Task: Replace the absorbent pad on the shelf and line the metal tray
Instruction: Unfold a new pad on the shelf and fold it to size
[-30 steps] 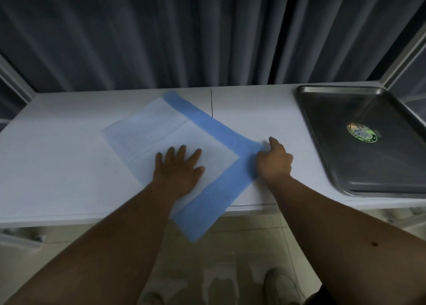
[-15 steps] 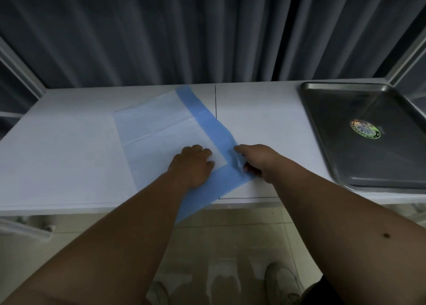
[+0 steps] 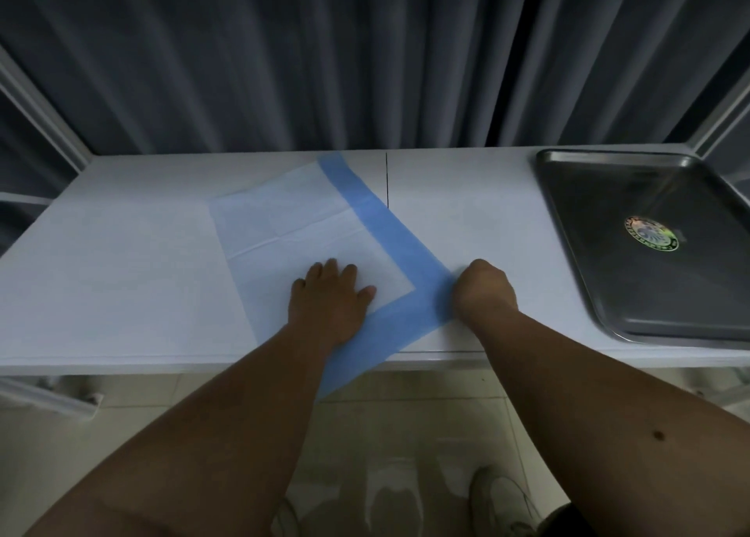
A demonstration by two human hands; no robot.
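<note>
A pale blue absorbent pad (image 3: 292, 219) with a darker blue border lies skewed on the white shelf (image 3: 101, 284); its near corner hangs over the front edge. My left hand (image 3: 330, 297) rests flat on the pad's near part, fingers spread. My right hand (image 3: 483, 291) is curled at the pad's right corner, fingers closed on the blue border. The metal tray (image 3: 608, 293) sits bare at the shelf's right end, a round sticker (image 3: 651, 234) on its floor.
Dark grey curtains (image 3: 365, 57) hang right behind the shelf. White frame posts (image 3: 44, 118) rise at both back corners. Below the front edge are a tiled floor and my shoes (image 3: 499, 500).
The left hand went from spread to curled and back to flat on the pad. The right hand shifted along the pad's right corner and now grips the border; the pad turned slightly.
</note>
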